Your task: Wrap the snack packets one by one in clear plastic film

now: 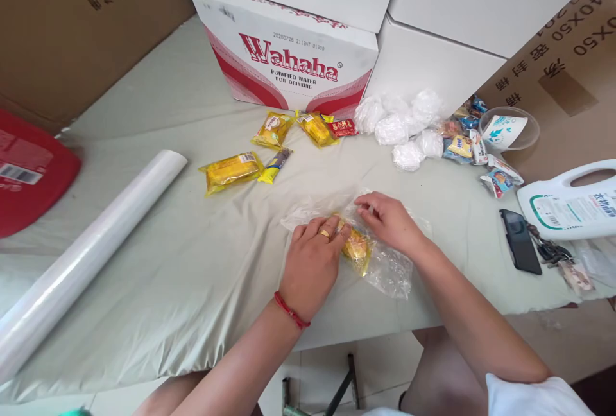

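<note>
1. Yellow snack packet lying on a sheet of clear plastic film, straight out from the Wahaha box toward the near table edge, long axis running from near-left to far-right.
2. Left hand pressing down on the packet's left end, fingers curled over it and over the film, gripping both.
3. Right hand resting just right of the packet, fingertips pinching the far edge of the film, closed on it.
4. Packet sitting between both hands, under the left fingers, so nearer the left hand.
5. Lying closer to the Wahaha box: more yellow packets, a red sachet.
6. Sitting right of the box: wrapped white bundles, mixed sachets, a bowl.
7. Resting far left of the box: a roll of film.
</note>
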Demonstrator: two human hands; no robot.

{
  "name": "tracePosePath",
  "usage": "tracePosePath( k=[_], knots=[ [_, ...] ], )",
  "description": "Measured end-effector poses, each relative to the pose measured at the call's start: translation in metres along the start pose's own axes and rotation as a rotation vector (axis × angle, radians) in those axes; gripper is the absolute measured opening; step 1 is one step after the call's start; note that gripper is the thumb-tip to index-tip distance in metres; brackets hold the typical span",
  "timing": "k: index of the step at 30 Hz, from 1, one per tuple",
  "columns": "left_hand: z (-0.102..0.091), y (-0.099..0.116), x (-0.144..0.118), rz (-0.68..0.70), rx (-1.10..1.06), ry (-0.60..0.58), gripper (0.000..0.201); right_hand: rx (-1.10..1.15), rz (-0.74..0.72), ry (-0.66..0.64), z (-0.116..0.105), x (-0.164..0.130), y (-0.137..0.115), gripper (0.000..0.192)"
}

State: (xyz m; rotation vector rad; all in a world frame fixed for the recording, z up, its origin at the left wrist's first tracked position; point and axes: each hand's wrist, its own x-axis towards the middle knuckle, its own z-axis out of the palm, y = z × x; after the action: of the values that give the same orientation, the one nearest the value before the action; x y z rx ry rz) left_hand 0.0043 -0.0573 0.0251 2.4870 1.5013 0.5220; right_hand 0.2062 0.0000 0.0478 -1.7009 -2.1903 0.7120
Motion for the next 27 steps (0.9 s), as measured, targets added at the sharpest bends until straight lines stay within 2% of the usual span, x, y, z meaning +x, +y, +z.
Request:
tracePosePath(
  k=[2, 4, 6, 8, 10, 13, 15, 18, 22, 25, 27],
  knots=[
    [-0.001, 0.001, 0.0, 0.006, 0.01, -0.022, 0.045, -0.011, 0.047, 0.093, -0.011, 0.005, 0.012, 0.028],
    [-0.002, 0.002, 0.0, 0.009, 0.022, -0.037, 0.045, -0.067, 0.115, 0.143, -0.02, 0.013, 0.023, 0.042],
    [-0.002, 0.003, 0.001, 0.01, 0.033, -0.048, 0.045, -0.091, 0.19, 0.111, -0.025, 0.022, 0.031, 0.063],
    [-0.001, 0.004, 0.001, 0.017, 0.041, -0.055, 0.044, -0.037, 0.235, 0.031, -0.024, 0.032, 0.037, 0.075],
    [0.0, 0.005, 0.001, 0.03, 0.052, -0.044, 0.043, 0.072, 0.269, -0.056, -0.021, 0.041, 0.041, 0.071],
    [0.0, 0.009, 0.0, 0.004, 0.072, -0.006, 0.044, 0.245, 0.304, -0.153, -0.019, 0.05, 0.044, 0.044],
    [-0.001, 0.012, 0.001, -0.037, 0.078, -0.006, 0.048, 0.323, 0.253, -0.163, -0.02, 0.052, 0.043, 0.035],
    [-0.004, 0.015, 0.002, -0.057, 0.081, -0.058, 0.047, 0.39, 0.185, -0.14, -0.028, 0.051, 0.038, 0.035],
    [-0.007, 0.016, 0.004, -0.052, 0.071, -0.126, 0.047, 0.537, 0.246, -0.205, -0.036, 0.038, 0.02, 0.037],
    [-0.008, 0.018, 0.006, -0.071, 0.07, -0.202, 0.049, 0.585, 0.174, -0.183, -0.033, 0.016, -0.002, 0.031],
    [-0.008, 0.02, 0.007, -0.09, 0.07, -0.253, 0.048, 0.523, 0.101, -0.169, -0.024, -0.002, -0.017, 0.023]
  ],
)
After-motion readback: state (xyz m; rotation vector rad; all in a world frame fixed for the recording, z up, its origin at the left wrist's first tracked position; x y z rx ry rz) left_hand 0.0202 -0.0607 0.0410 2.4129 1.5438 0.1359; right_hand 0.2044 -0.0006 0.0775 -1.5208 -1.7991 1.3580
